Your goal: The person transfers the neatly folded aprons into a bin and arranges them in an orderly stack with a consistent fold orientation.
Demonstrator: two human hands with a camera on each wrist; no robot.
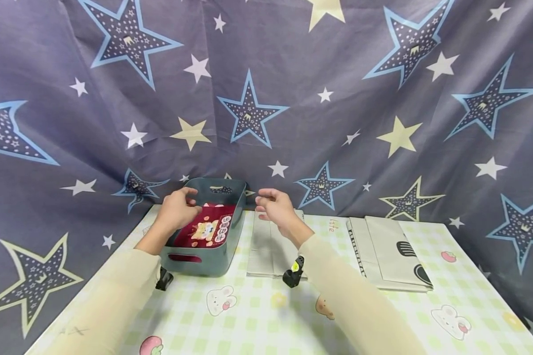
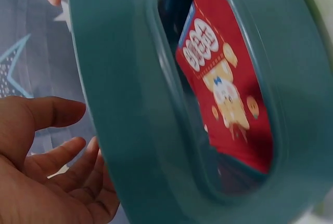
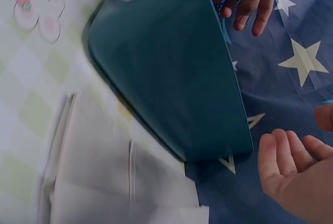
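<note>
A dark green plastic basket (image 1: 200, 266) with slotted handles stands on the left part of the table. Inside it lies a flat red item (image 1: 206, 231) printed with a cartoon animal and white lettering; its exact kind is unclear. My left hand (image 1: 176, 209) hovers over the basket's left side, fingers loosely bent and holding nothing. In the left wrist view the same hand (image 2: 67, 167) is beside the basket's rim. To the right of the basket my right hand (image 1: 277, 212) is raised above a folded off-white bundle (image 1: 266, 251), empty, with its fingers relaxed.
A second folded off-white bundle (image 1: 388, 256), printed with dark shapes, lies farther right. The tablecloth (image 1: 266, 315) has green checks and cartoon figures. A grey-blue star-patterned curtain (image 1: 284, 59) hangs behind the table. Black straps (image 1: 293, 273) sit at both wrists.
</note>
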